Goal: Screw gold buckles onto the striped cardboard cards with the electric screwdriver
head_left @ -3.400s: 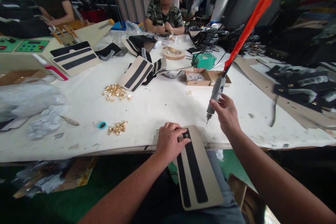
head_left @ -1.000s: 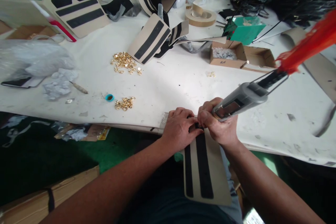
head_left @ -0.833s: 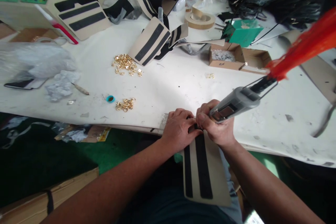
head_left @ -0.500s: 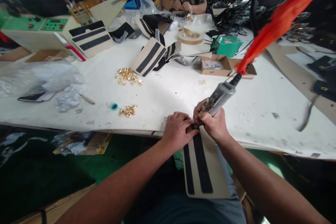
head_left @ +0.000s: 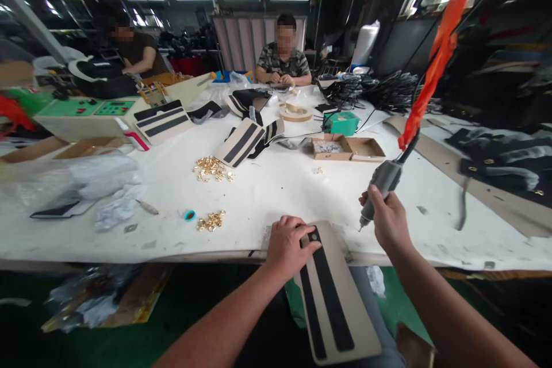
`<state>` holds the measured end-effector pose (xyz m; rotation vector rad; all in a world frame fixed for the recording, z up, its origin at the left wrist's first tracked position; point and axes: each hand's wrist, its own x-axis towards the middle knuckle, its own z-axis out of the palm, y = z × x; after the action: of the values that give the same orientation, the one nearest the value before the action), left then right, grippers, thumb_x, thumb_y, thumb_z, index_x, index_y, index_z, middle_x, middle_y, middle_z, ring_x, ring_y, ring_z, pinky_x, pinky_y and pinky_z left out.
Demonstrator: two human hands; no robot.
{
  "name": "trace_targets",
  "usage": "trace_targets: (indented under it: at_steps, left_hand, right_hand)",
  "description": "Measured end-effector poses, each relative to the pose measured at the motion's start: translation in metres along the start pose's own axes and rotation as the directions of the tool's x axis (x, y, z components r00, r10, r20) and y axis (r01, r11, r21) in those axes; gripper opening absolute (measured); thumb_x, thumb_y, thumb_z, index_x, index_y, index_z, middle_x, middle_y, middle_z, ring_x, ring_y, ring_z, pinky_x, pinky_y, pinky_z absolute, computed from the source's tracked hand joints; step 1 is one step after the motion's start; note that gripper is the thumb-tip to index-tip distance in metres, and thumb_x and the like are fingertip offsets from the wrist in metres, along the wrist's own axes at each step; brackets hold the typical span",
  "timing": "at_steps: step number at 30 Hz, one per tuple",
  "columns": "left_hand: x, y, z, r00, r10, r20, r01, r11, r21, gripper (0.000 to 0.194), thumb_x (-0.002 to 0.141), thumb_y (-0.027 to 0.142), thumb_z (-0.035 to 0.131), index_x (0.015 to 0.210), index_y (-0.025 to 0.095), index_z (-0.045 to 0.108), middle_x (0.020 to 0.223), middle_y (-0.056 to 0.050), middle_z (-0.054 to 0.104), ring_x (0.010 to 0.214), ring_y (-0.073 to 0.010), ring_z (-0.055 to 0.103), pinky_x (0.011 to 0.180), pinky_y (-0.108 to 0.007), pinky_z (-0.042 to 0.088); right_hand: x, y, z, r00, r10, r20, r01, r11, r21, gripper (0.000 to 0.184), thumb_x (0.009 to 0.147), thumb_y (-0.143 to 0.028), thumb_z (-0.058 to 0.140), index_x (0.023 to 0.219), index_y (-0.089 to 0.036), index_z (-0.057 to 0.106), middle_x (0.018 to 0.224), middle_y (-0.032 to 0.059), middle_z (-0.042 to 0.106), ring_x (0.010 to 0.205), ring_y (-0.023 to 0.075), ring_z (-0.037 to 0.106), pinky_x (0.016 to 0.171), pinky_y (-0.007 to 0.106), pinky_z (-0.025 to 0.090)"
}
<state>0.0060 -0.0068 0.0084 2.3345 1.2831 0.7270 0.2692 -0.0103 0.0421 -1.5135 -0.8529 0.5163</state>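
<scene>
My right hand [head_left: 391, 219] grips a grey electric screwdriver [head_left: 383, 181], bit pointing down, just above the table and to the right of a beige panel [head_left: 345, 293]. A cord wrapped in orange-red material runs up from its top. My left hand [head_left: 287, 244] holds the panel's upper left part, thumb and fingers on either side of a small round metal fitting [head_left: 314, 237] on a black strip. Two black strips run along the panel, which lies partly on the table edge and partly over my lap. The fingertips touching the panel's left side are partly hidden.
Gold-coloured hardware [head_left: 211, 221] lies in small piles beside a blue-rimmed cap [head_left: 190, 215]. Behind are more striped panels [head_left: 242, 142], a tape roll [head_left: 295, 112], cardboard boxes [head_left: 332, 148] and a green box [head_left: 340, 123]. A person [head_left: 283, 63] sits across the table.
My right hand has lifted the screwdriver away from the panel and moved right, uncovering the round metal fitting. My left hand stays on the panel. The head view has tilted up.
</scene>
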Motion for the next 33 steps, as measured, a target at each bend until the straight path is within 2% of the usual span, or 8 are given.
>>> trace_targets:
  at_steps: [2,6,10,13,19,25,29,33]
  left_hand:
    - [-0.001,0.0,-0.002,1.0,-0.002,0.0,0.002,1.0,-0.008,0.035,0.082,0.037,0.092,0.115,0.03,0.082,0.113,-0.003,0.075,0.116,-0.0269,0.063,0.1,-0.047,0.047]
    - [-0.004,-0.002,-0.001,1.0,0.01,-0.017,-0.01,1.0,-0.016,0.037,0.081,0.036,0.093,0.115,0.028,0.082,0.111,-0.003,0.074,0.115,-0.0274,0.063,0.099,-0.048,0.047]
    - [-0.004,-0.002,0.002,0.999,0.036,-0.041,-0.036,0.999,-0.01,0.036,0.082,0.039,0.092,0.114,0.027,0.082,0.11,-0.005,0.075,0.114,-0.0283,0.062,0.099,-0.049,0.048]
    - [-0.009,0.001,0.0,0.999,0.03,-0.038,-0.03,1.0,-0.007,0.037,0.083,0.04,0.09,0.116,0.027,0.081,0.112,-0.005,0.075,0.114,-0.0282,0.063,0.1,-0.048,0.05]
    - [-0.063,0.0,-0.015,0.984,0.168,-0.057,-0.166,0.985,0.046,0.049,0.096,0.011,0.057,0.141,0.026,0.067,0.148,-0.006,0.066,0.139,-0.0262,0.054,0.116,-0.045,0.049]
    - [-0.123,-0.003,-0.019,0.933,0.359,0.007,-0.344,0.89,0.3,0.043,0.106,0.033,0.053,0.148,0.026,0.062,0.163,-0.005,0.056,0.159,-0.0262,0.038,0.133,-0.049,0.031]
    - [-0.126,0.011,-0.008,0.836,0.548,0.031,-0.509,0.753,0.417,0.039,0.109,0.034,0.05,0.144,0.027,0.065,0.164,-0.003,0.054,0.161,-0.0262,0.034,0.133,-0.051,0.029]
    - [-0.113,0.025,0.01,0.781,0.623,0.042,-0.589,0.713,0.381,0.028,0.109,0.033,0.05,0.119,0.03,0.077,0.15,-0.001,0.067,0.149,-0.025,0.05,0.131,-0.051,0.033]
  right_hand:
    - [-0.007,0.002,-0.012,0.999,-0.038,-0.022,0.035,0.99,-0.139,0.056,0.091,-0.067,0.069,0.111,-0.015,0.071,0.098,0.0113,0.076,0.089,0.0276,0.073,0.075,0.039,0.06]
    - [-0.05,0.009,-0.027,0.958,-0.273,-0.085,0.235,0.921,-0.311,0.064,0.09,-0.059,0.073,0.14,-0.019,0.064,0.133,0.0174,0.069,0.113,0.0338,0.071,0.09,0.048,0.062]
    - [-0.101,0.023,-0.024,0.878,-0.326,0.35,0.437,0.843,-0.312,0.037,0.096,-0.054,0.07,0.118,-0.025,0.077,0.124,0.0126,0.072,0.103,0.0296,0.074,0.086,0.043,0.065]
    - [-0.116,0.032,-0.013,0.785,-0.327,0.526,0.543,0.771,-0.332,0.038,0.094,-0.056,0.071,0.118,-0.027,0.08,0.121,0.0125,0.074,0.109,0.0324,0.073,0.092,0.048,0.064]
    - [-0.108,0.042,-0.006,0.709,-0.35,0.612,0.654,0.65,-0.386,0.041,0.098,-0.058,0.065,0.118,-0.026,0.081,0.117,0.0133,0.076,0.108,0.0356,0.072,0.093,0.052,0.063]
    - [-0.102,0.044,-0.007,0.669,-0.31,0.676,0.703,0.561,-0.438,0.048,0.099,-0.067,0.059,0.116,-0.029,0.082,0.116,0.013,0.076,0.106,0.0354,0.073,0.09,0.051,0.064]
    - [-0.096,0.042,-0.006,0.671,-0.26,0.694,0.676,0.598,-0.43,0.049,0.096,-0.071,0.059,0.112,-0.031,0.083,0.114,0.0118,0.077,0.106,0.0347,0.074,0.089,0.049,0.064]
    - [-0.082,0.035,-0.005,0.659,-0.154,0.736,0.634,0.641,-0.434,0.039,0.093,-0.066,0.065,0.107,-0.034,0.083,0.112,0.0081,0.079,0.099,0.0317,0.077,0.085,0.044,0.065]
